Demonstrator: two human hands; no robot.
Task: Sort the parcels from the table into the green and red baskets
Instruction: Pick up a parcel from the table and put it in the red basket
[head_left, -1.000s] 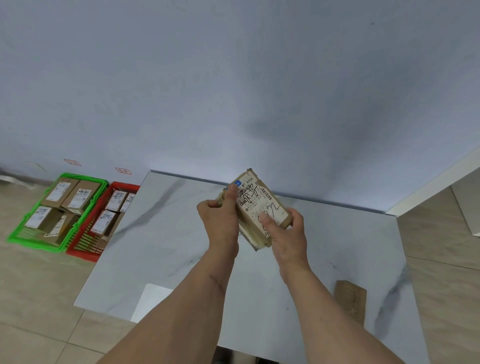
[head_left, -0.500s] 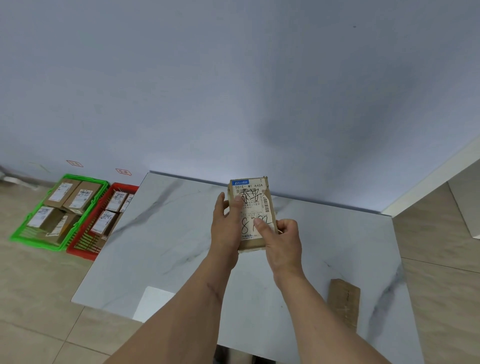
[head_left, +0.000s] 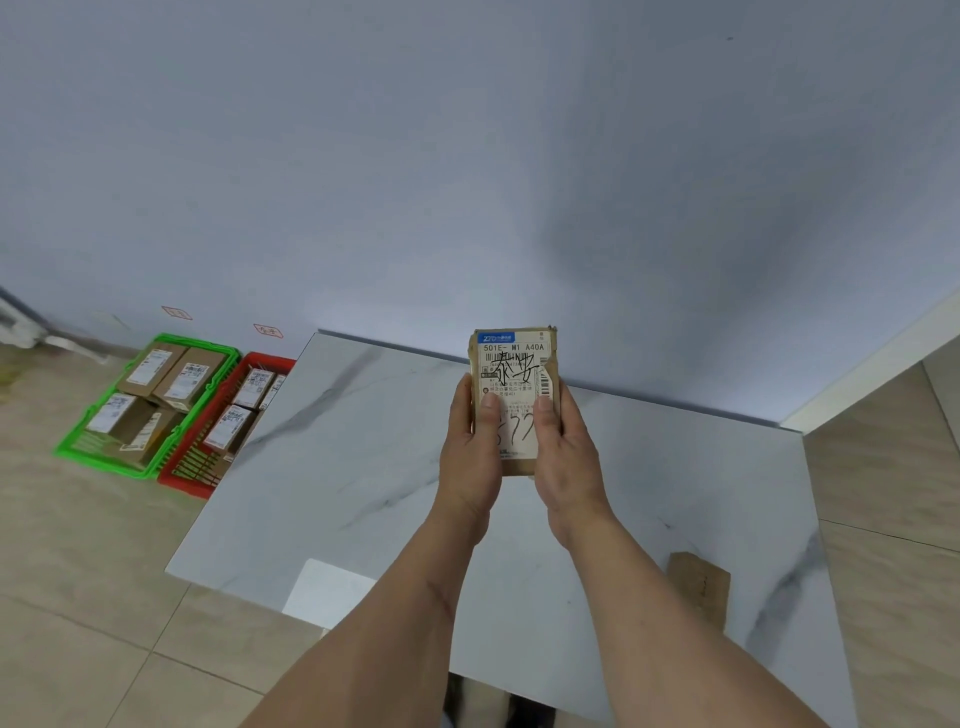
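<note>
I hold a brown cardboard parcel (head_left: 515, 364) upright above the white marble table (head_left: 332, 467), its white shipping label with black handwriting facing me. My left hand (head_left: 470, 447) grips its left edge and my right hand (head_left: 563, 452) its right edge, thumbs on the label. A second brown parcel (head_left: 698, 590) lies flat on the table at the near right. On the floor to the left stand the green basket (head_left: 67, 449) and the red basket (head_left: 179, 475), side by side, each holding several labelled parcels.
The table's far edge meets a pale blue wall (head_left: 467, 182). Two small red-framed tags (head_left: 268, 330) are stuck on the wall above the baskets. Beige tiled floor (head_left: 78, 597) surrounds the table. A white wall edge (head_left: 872, 364) runs at the right.
The parcel has turned from tilted to upright with its label squarely toward me, and both hands have shifted to hold its two sides.
</note>
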